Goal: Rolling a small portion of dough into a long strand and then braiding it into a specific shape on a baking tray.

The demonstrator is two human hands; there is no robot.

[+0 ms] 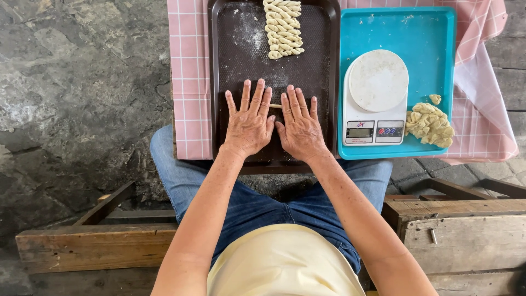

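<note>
Dough strip [275,106] lies sideways, long way left-right, mid frame on dark tray [241,60]. Left hand [249,123] and right hand [300,129] flat, fingers spread, pressing on it, gripping nothing. Only middle bit shows.

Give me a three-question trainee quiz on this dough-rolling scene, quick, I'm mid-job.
1. True or false: both hands, left hand and right hand, lie flat on the dark brown rectangular baking tray.
2. What sits on the turquoise plastic tray beside the white digital kitchen scale?
3. Where are the finished twisted dough sticks: (a) far end of the dark tray, (b) on the scale, (c) on the pink checked cloth?

Key: 1 true; 2 a lump of pale dough pieces; 3 (a).
</note>
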